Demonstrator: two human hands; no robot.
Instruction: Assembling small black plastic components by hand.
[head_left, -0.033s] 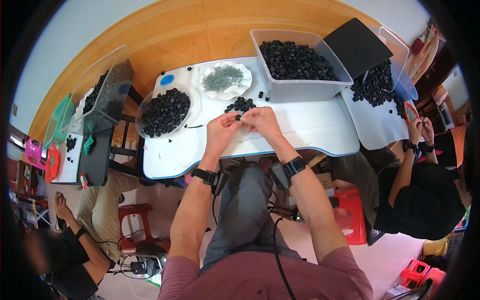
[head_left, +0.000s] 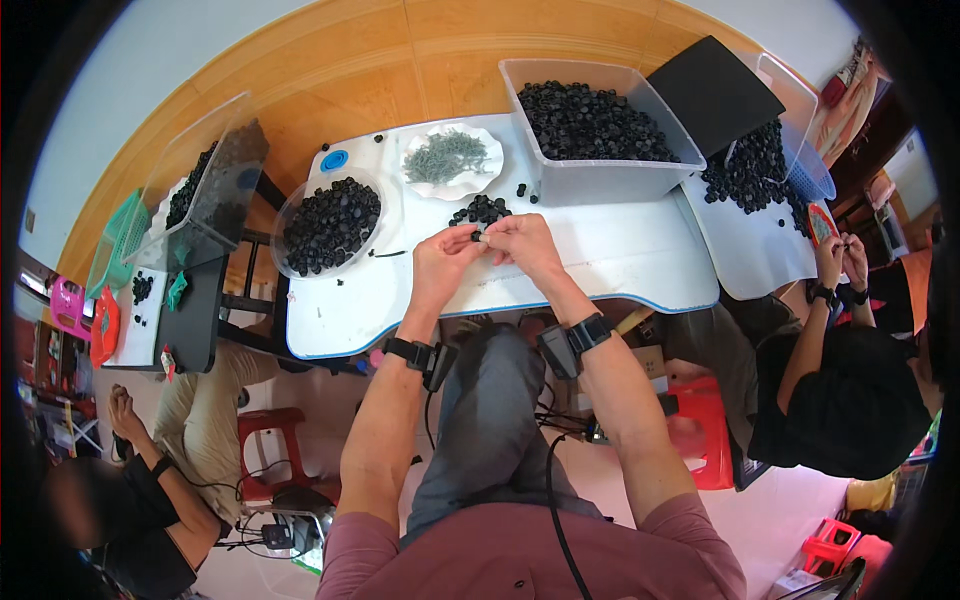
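My left hand [head_left: 443, 262] and my right hand [head_left: 528, 245] meet over the near middle of the white table [head_left: 620, 250]. Their fingertips are pinched together around a small black cap-like piece [head_left: 477, 236], mostly covered by the fingers. Just beyond them lies a small heap of similar black pieces [head_left: 484, 207]. Farther back, a white scalloped plate [head_left: 412, 172] carries a tangle of thin grey-green pieces [head_left: 447, 155]. To the left, a clear round tub [head_left: 284, 262] is full of black pieces.
A large translucent bin [head_left: 610, 182] of black pieces stands back right, with a dark panel [head_left: 716, 95] beside it. A blue ring [head_left: 334, 160] lies back left. One co-worker [head_left: 840, 400] sits at the right, another [head_left: 150, 510] at the left. Red stools [head_left: 272, 450] stand below.
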